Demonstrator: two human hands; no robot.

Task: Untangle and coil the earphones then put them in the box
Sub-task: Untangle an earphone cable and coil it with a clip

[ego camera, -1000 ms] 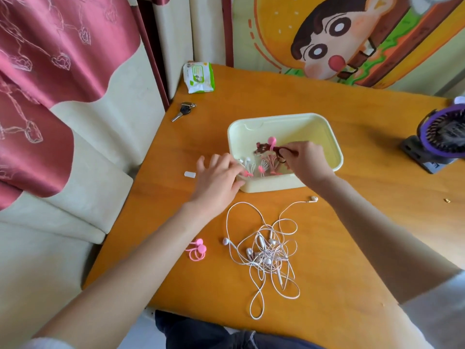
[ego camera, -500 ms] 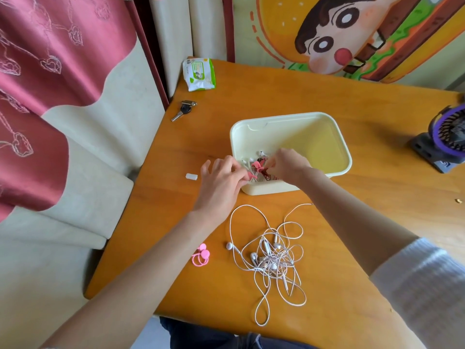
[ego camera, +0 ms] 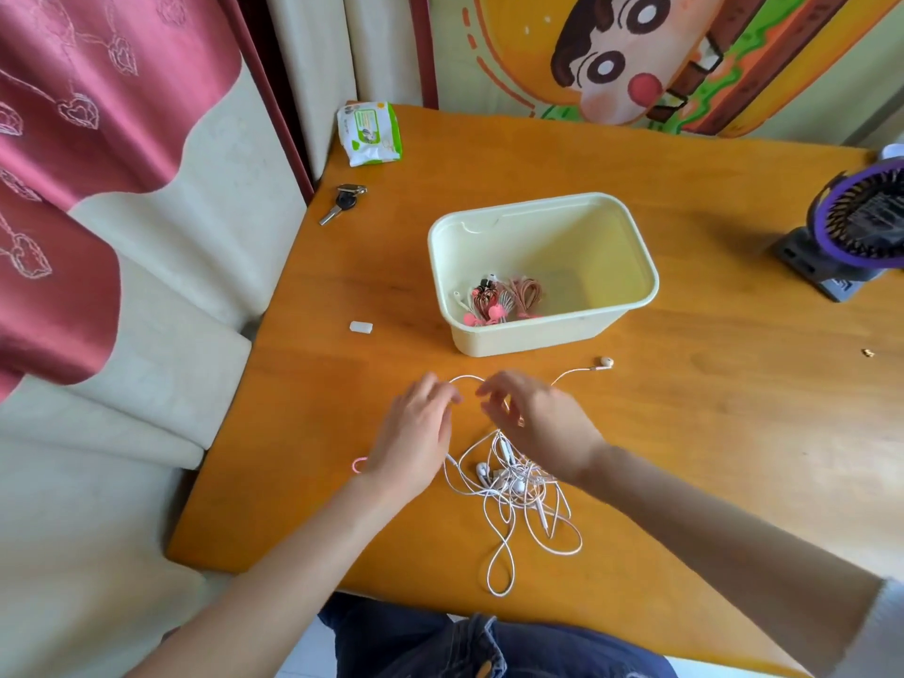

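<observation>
Earphones (ego camera: 513, 486), white and knotted, lie on the tabletop (ego camera: 685, 457) at 6 o'clock from the box (ego camera: 533, 337); this set appears neither untangled nor coiled yet. The box holds several coiled bundles (ego camera: 504, 298) in its 7 o'clock corner. Left hand (ego camera: 416, 433): fingers relaxed, holding nothing. Right hand (ego camera: 538, 423): loosely curled over the tangle; whether it pinches a cord cannot be told.

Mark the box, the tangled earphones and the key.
box (ego camera: 577, 237), head view, bare inner far wall.
tangled earphones (ego camera: 513, 483), head view, middle of the knot.
key (ego camera: 346, 202), head view, dark head.
</observation>
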